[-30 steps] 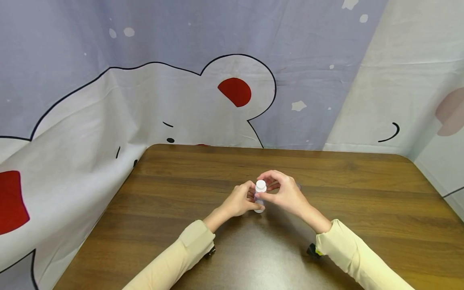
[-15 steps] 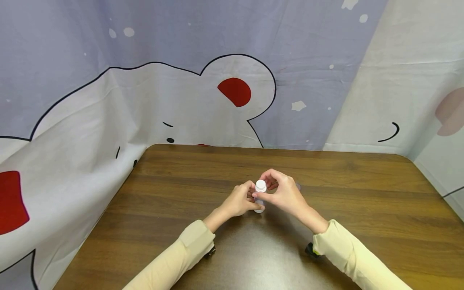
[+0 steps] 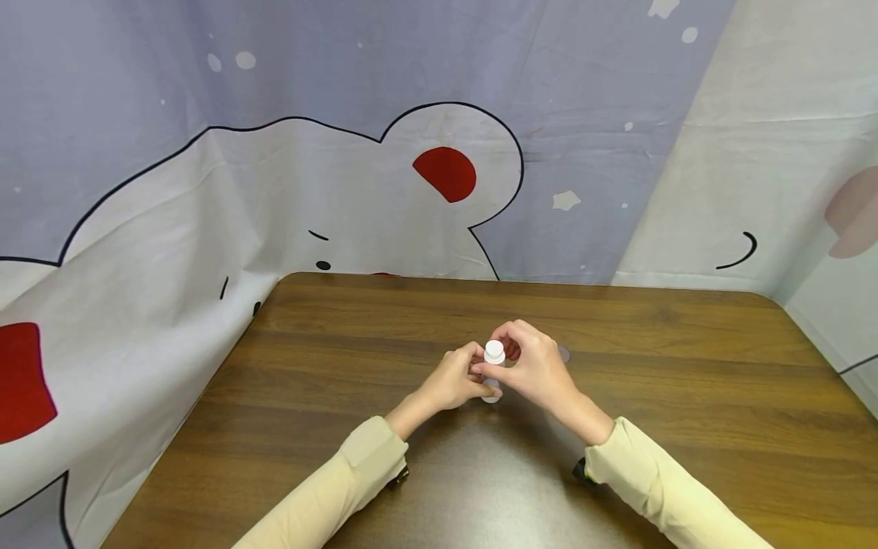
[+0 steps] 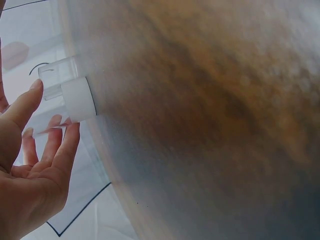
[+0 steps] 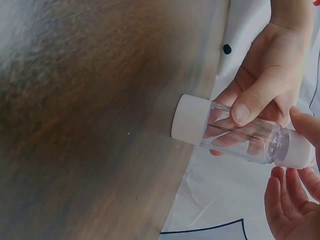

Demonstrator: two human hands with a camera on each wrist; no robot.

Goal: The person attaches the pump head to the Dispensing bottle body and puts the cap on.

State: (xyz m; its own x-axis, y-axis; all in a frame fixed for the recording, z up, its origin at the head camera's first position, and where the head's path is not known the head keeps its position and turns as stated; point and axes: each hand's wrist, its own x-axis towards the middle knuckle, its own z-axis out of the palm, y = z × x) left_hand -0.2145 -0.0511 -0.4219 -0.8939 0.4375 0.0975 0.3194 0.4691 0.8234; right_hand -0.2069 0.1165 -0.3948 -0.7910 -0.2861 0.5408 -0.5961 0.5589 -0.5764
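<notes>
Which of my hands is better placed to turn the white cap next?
Your right hand, probably: it curls around the white cap, while your left hand grips the clear bottle lower down and could steady it.

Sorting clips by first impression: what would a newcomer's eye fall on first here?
Probably the red patch on the pale cartoon curtain, upper middle of the head view. Then, below it near the middle of the wooden table, the small clear bottle, upright: the left hand holds its body, the right hand curls around its white-capped top.
</notes>
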